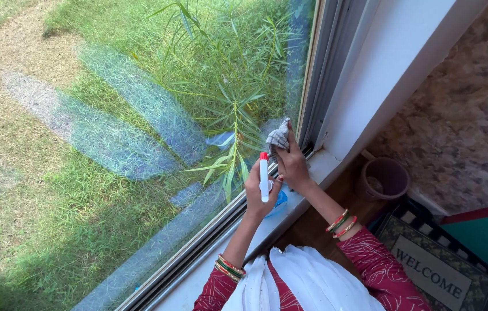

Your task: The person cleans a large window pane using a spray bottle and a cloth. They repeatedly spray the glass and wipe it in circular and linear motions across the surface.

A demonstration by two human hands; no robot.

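My left hand (257,194) grips a spray bottle (265,179) with a white head, a red tip and blue liquid showing below my fingers, held upright just over the white window sill (320,162). My right hand (293,163) presses a crumpled grey-and-white cloth (278,137) against the lower right corner of the window glass (111,138), next to the window frame (326,63). Both wrists wear red, green and gold bangles, and the sleeves are red patterned.
Grass and a leafy green plant (233,109) lie outside the glass. Indoors at right, a brown pot (384,178) stands on the floor by a marbled wall. A dark doormat (437,266) with a checked border lies below it, next to a teal surface.
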